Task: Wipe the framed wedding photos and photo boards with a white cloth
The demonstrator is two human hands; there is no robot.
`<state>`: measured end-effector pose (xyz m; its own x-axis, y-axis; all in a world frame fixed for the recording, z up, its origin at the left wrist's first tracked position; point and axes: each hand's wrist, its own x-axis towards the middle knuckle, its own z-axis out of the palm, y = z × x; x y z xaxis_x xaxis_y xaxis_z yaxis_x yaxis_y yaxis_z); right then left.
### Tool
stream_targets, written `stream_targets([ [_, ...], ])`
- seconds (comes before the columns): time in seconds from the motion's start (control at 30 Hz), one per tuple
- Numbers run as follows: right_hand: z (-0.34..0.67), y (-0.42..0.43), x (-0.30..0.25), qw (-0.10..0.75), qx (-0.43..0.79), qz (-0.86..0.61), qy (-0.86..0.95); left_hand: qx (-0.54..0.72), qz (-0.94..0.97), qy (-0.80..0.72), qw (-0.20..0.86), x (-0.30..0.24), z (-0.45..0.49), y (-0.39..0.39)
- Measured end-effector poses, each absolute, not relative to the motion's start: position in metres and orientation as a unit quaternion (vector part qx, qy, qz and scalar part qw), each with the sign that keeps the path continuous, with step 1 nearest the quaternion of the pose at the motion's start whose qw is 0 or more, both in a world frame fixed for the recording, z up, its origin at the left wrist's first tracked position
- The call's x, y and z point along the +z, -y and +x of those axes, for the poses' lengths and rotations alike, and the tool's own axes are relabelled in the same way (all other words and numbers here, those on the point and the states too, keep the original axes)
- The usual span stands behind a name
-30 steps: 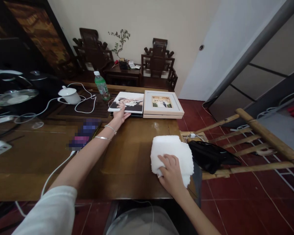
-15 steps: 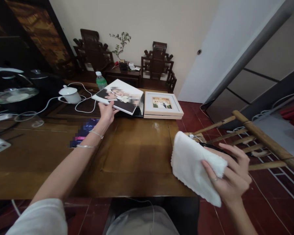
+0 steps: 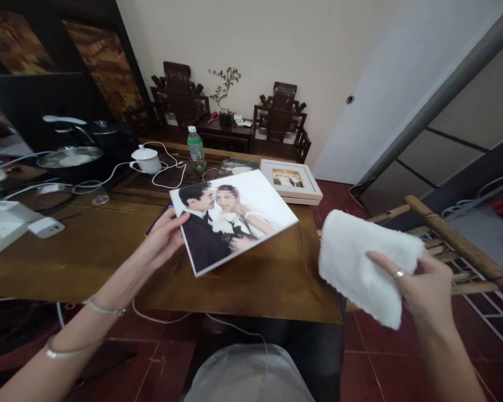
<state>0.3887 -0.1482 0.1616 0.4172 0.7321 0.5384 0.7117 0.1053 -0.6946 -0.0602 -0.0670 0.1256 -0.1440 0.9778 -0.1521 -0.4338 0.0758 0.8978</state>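
Observation:
My left hand (image 3: 164, 241) grips the left edge of a large unframed wedding photo panel (image 3: 235, 220) and holds it tilted above the wooden table (image 3: 88, 257). Off the table's right edge, my right hand (image 3: 419, 279) is closed on a folded white fluffy cloth (image 3: 362, 262) held in the air. A framed photo in a pale frame (image 3: 291, 180) lies flat at the table's far right corner. Another dark print (image 3: 235, 166) lies beside it.
A green-capped bottle (image 3: 196, 148), a white lidded teapot (image 3: 146, 159), white cables (image 3: 167, 176) and a white charger block (image 3: 46, 226) lie on the table's left and far side. A bamboo chair (image 3: 456, 240) stands right. Carved dark chairs (image 3: 280, 120) line the wall.
My left hand lifted the photo panel off the far stack and brought it toward me over the table. My right hand picked the cloth up off the table and holds it out to the right.

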Motion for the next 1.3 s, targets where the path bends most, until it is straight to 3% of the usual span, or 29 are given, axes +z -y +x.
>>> stream_targets([
  [0.1,0.391,0.141,0.168,0.505,0.009,-0.674,0.539,0.561,0.315,-0.438,0.628,0.111,-0.051,0.081],
  [0.27,0.368,0.131,0.151,0.418,-0.141,-0.530,0.724,0.490,0.327,-0.444,0.675,0.086,-0.028,0.076],
  [0.5,0.320,0.123,0.086,0.252,-0.055,-0.368,0.893,0.460,0.316,-0.498,0.664,0.058,-0.005,0.045],
  [0.73,0.312,0.115,0.051,0.233,-0.034,-0.402,0.885,0.466,0.335,-0.529,0.626,0.045,-0.006,0.016],
  [1.0,0.305,0.108,0.040,0.247,-0.044,-0.426,0.869,0.466,0.433,-0.563,0.528,0.049,0.014,-0.005],
  [1.17,0.304,0.107,0.037,0.248,-0.060,-0.430,0.866,0.392,0.559,-0.653,0.328,0.047,0.011,-0.010],
  [1.3,0.304,0.107,0.036,0.249,-0.068,-0.427,0.866,0.371,0.614,-0.651,0.247,0.045,0.009,-0.007],
])
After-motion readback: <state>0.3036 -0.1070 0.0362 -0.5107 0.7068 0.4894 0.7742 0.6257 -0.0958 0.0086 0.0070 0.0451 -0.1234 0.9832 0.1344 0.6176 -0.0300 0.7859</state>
